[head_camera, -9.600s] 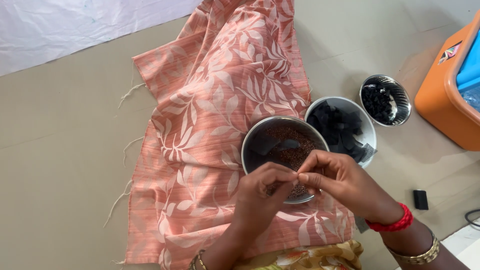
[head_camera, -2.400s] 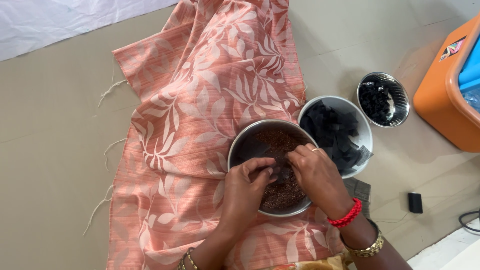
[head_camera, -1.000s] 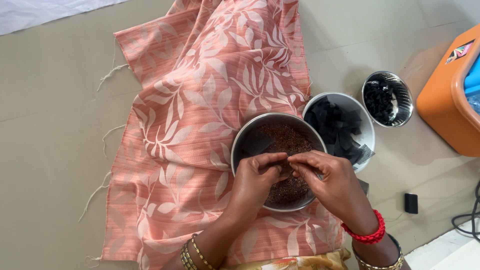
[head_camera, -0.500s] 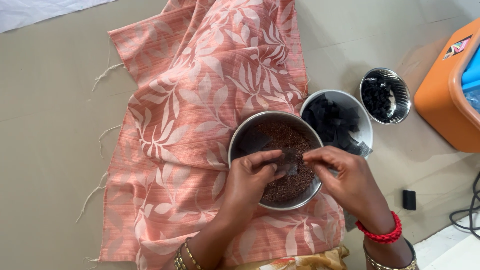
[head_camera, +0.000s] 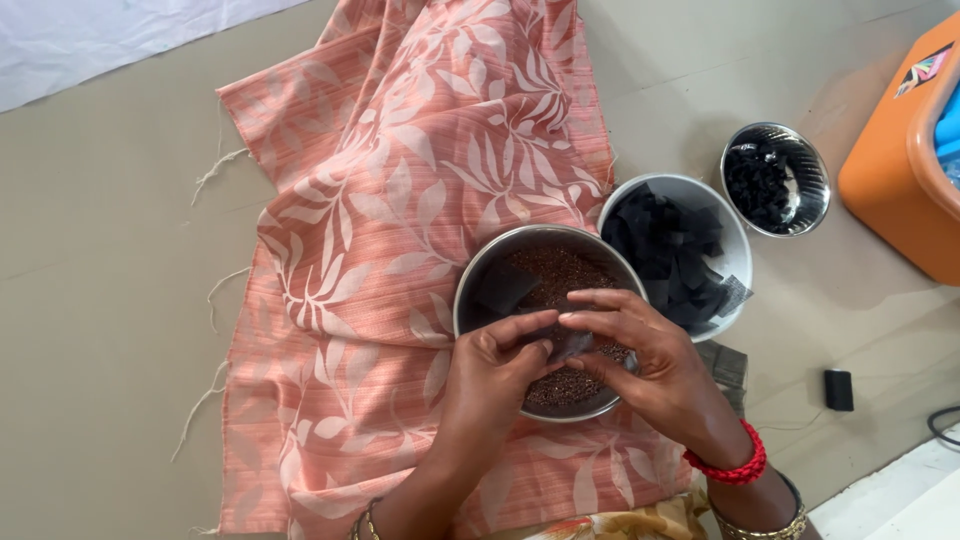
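The beige floor carries a peach cloth with pale leaves, and on it, at centre, stands a steel bowl of small brown seeds. I judge I am filling a small dark square piece over this bowl; next it needs closing without spilling. My left hand and right hand meet, fingertips pinched together on the piece. To the right sit a white bowl of dark squares and a smaller steel bowl.
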